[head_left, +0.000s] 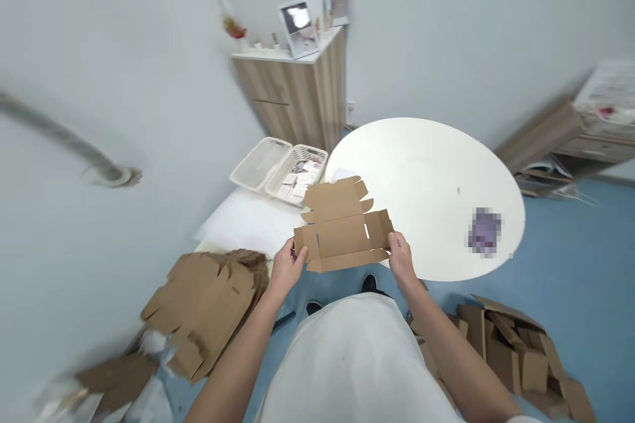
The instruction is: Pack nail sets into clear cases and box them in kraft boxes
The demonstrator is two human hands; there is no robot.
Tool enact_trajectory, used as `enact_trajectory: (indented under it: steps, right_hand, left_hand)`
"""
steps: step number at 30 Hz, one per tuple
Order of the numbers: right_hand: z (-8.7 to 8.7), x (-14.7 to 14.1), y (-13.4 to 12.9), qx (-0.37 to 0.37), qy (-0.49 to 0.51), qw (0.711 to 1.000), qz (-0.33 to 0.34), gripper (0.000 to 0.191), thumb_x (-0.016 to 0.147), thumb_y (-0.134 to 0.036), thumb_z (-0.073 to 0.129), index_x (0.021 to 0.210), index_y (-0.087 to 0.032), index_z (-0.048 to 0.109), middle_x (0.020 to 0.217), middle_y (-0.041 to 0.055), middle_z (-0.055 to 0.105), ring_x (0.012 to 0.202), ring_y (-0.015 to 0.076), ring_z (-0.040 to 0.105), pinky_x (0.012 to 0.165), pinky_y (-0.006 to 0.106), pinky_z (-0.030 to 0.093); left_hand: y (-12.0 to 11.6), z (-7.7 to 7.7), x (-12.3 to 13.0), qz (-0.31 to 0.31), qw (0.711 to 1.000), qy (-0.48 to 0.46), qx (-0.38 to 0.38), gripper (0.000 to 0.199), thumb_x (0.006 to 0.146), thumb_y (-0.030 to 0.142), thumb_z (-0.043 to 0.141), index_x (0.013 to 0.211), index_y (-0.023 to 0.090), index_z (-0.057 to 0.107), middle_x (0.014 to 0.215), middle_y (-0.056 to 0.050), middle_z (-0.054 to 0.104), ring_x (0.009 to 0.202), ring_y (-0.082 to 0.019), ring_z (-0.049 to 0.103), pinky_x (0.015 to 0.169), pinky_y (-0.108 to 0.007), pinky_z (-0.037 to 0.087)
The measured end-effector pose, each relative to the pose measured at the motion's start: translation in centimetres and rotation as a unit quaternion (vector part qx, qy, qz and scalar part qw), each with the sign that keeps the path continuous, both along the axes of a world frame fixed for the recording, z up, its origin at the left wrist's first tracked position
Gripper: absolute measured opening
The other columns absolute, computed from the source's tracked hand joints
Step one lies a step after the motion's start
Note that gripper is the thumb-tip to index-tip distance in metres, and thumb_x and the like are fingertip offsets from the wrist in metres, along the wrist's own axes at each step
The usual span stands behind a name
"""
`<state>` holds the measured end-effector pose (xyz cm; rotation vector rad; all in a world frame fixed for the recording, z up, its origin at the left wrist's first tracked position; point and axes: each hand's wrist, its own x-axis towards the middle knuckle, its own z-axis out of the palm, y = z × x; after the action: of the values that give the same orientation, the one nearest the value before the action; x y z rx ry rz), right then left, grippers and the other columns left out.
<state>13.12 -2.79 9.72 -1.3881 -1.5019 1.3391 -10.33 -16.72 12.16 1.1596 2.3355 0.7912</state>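
An unfolded brown cardboard box blank (342,234) is held out in front of my body, its flaps and slots showing. My left hand (289,264) pinches its left end, thumb on top. At the right end, my right hand (401,256) grips the side flap with the thumb on the upper face. The blank's far part overlaps the near left edge of a white oval table (426,165).
A stack of flat cardboard (208,304) lies at the lower left. An open white basket (295,178) holds small packets. Cardboard boxes (516,350) sit on the floor at the right. A wooden cabinet (292,96) stands behind, and a pixelated purple item (485,232) lies on the table.
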Motion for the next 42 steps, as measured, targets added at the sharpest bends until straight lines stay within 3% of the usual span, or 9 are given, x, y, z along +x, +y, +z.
enact_trajectory:
  steps: [5,9,13,18,24,27,30,34,42]
  right_hand:
    - [-2.4,7.1,3.7,-0.009,-0.038,0.996,-0.077,0.036,0.081,-0.043,0.032,0.076,-0.019,0.058,0.078,0.0034,0.056,0.074,0.0165,0.049,0.068,0.028,0.040]
    - [-3.8,11.1,4.8,-0.037,-0.057,0.995,-0.073,0.037,0.079,-0.040,0.036,0.096,-0.018,0.060,0.091,0.0058,0.059,0.080,0.0178,0.052,0.071,0.030,0.041]
    - [-5.1,12.8,4.6,-0.056,-0.064,0.992,-0.097,0.041,0.078,-0.036,0.039,0.113,-0.019,0.054,0.107,0.0072,0.057,0.081,0.0164,0.055,0.076,0.031,0.042]
    - [-6.5,12.6,4.2,-0.086,-0.088,0.985,-0.125,0.043,0.077,-0.032,0.040,0.117,-0.020,0.051,0.109,0.0073,0.056,0.073,0.0150,0.056,0.074,0.034,0.045]
    - [-7.0,11.4,4.4,-0.115,-0.117,0.978,-0.132,0.048,0.076,-0.028,0.041,0.123,-0.019,0.042,0.116,0.0091,0.052,0.079,0.0159,0.059,0.078,0.033,0.046]
    - [-6.8,11.1,3.9,-0.122,-0.152,0.969,-0.149,0.057,0.075,-0.030,0.043,0.129,-0.020,0.032,0.123,0.0106,0.045,0.083,0.0166,0.059,0.077,0.033,0.047]
    - [-6.4,11.2,3.1,-0.109,-0.214,0.956,-0.167,0.061,0.074,-0.034,0.045,0.131,-0.020,0.029,0.127,0.0114,0.039,0.090,0.0185,0.057,0.077,0.032,0.047]
    - [-5.4,11.5,2.8,-0.102,-0.281,0.941,-0.161,0.059,0.075,-0.037,0.045,0.130,-0.021,0.031,0.126,0.0104,0.041,0.100,0.0216,0.052,0.081,0.034,0.045]
    - [-4.5,12.1,7.8,-0.103,-0.314,0.940,-0.083,0.056,0.075,-0.035,0.048,0.128,-0.020,0.037,0.128,0.0095,0.044,0.116,0.0240,0.041,0.092,0.037,0.036]
  left_hand:
    - [8.1,-1.4,4.1,-0.080,0.994,-0.077,0.015,0.037,0.080,0.040,0.040,0.106,0.017,0.053,0.089,-0.005,0.063,0.070,-0.015,0.056,0.063,-0.025,0.043]
    - [12.4,-2.9,6.8,-0.122,0.983,-0.135,-0.013,0.035,0.078,0.036,0.042,0.104,0.016,0.056,0.091,-0.005,0.064,0.072,-0.016,0.057,0.064,-0.026,0.044]
    - [15.5,-4.0,8.1,-0.162,0.972,-0.157,-0.061,0.035,0.074,0.024,0.044,0.105,0.017,0.057,0.094,-0.005,0.064,0.071,-0.015,0.058,0.064,-0.026,0.045]
    - [18.3,-5.7,8.4,-0.199,0.959,-0.181,-0.085,0.039,0.073,0.020,0.044,0.111,0.018,0.054,0.100,-0.005,0.062,0.072,-0.014,0.059,0.067,-0.027,0.047]
    - [19.7,-7.6,6.9,-0.235,0.959,-0.133,-0.089,0.042,0.078,0.026,0.044,0.118,0.015,0.045,0.103,-0.009,0.058,0.077,-0.015,0.060,0.072,-0.030,0.047]
    - [19.4,-8.0,6.6,-0.268,0.962,-0.027,-0.049,0.053,0.077,0.030,0.047,0.126,0.014,0.035,0.118,-0.015,0.047,0.102,-0.022,0.052,0.084,-0.037,0.042]
    - [18.4,-8.1,7.3,-0.355,0.931,0.081,-0.004,0.061,0.072,0.038,0.054,0.126,0.017,0.035,0.128,-0.015,0.039,0.121,-0.028,0.033,0.097,-0.045,0.029]
    - [17.2,-8.3,8.9,-0.488,0.862,0.132,-0.026,0.060,0.063,0.045,0.063,0.116,0.022,0.046,0.128,-0.012,0.041,0.124,-0.031,0.026,0.101,-0.052,0.014]
    - [17.8,-9.1,10.4,-0.525,0.828,0.187,-0.058,0.061,0.063,0.037,0.065,0.118,0.020,0.044,0.124,-0.013,0.045,0.124,-0.029,0.026,0.101,-0.055,0.007]
